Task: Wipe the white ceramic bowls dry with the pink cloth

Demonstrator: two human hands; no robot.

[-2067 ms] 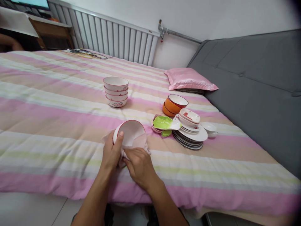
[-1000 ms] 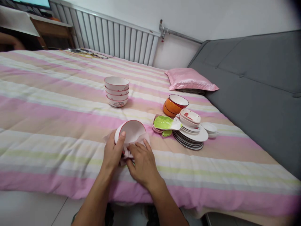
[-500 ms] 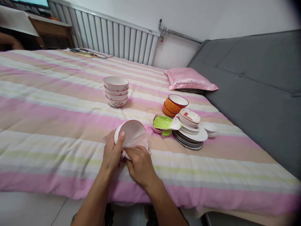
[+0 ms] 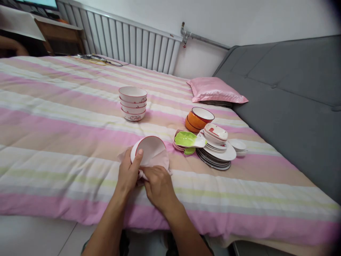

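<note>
A white bowl with a red rim is tilted above the near part of the bed. My left hand grips its left side, the thumb over the rim. Against the bowl's lower edge, my right hand is closed on a pale pink cloth, which spreads behind and around the bowl. Beyond them stands a stack of several white bowls with red rims. To the right are orange bowls, a green leaf-shaped dish and a pile of plates with small dishes on top.
The striped bedspread lies under everything. A pink pillow rests by the grey headboard. Cables lie at the far edge near a radiator. A person's arm shows at the far left.
The whole view has shifted slightly, with everything a little further right. Both hands keep their hold, and the bowl stays tilted in nearly the same pose.
</note>
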